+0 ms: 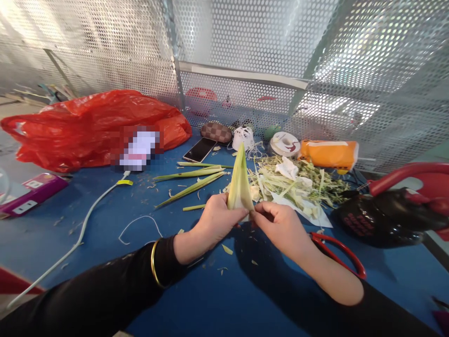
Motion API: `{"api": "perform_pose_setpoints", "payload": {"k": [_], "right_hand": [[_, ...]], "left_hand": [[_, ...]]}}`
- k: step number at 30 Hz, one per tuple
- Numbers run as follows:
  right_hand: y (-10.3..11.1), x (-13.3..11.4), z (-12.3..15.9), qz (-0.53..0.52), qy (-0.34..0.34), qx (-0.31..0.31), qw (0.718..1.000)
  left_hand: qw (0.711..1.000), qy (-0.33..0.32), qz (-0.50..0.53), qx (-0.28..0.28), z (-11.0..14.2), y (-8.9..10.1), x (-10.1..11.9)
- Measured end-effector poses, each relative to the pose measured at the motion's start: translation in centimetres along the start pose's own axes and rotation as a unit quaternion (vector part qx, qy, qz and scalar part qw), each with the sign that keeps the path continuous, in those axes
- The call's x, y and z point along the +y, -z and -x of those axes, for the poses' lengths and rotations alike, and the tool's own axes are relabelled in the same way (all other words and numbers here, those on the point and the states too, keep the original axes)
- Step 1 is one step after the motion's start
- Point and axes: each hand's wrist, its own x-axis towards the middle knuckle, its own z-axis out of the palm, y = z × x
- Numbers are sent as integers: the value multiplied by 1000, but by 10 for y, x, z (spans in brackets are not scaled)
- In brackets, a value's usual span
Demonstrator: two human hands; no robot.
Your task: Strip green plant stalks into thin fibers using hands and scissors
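Observation:
A pale green pointed leaf [240, 180] stands upright in front of me, broad and whitish at its base and tapering to a tip. My left hand [219, 215] is closed on its lower left side, the thumb lying across the base. At the base's right corner, the thumb and fingers of my right hand [278, 227] pinch the leaf's edge. Long green stalks [192, 187] lie on the blue table [206, 304] just beyond my left hand. Behind my right hand is a heap of shredded green trimmings [308, 180].
At the back left lies a red plastic bag [98, 121], near a phone on a white cable [84, 224]. A dark phone [199, 150], ribbon roll [285, 143] and orange packet [329, 153] line the back. Right are red-handled scissors [345, 250] and a black pot [379, 220].

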Motion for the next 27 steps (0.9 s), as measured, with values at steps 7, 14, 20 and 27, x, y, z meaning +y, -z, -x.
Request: {"api": "perform_pose_setpoints", "payload": {"k": [7,14,20,27], "right_hand": [[-5,2,1,126,45,31,990],[-13,3,8,250,88,87,960],[-16,5,7,273,95,102,952],[-4,2,3,69,42,73,994]], "left_hand": [[996,-26,-86,8,-2,1,-7],[994,-29,-104,5,-2,1,-7],[994,-33,-107,-3,1,0,-5],[998,-16,-56,23,1,4,6]]}}
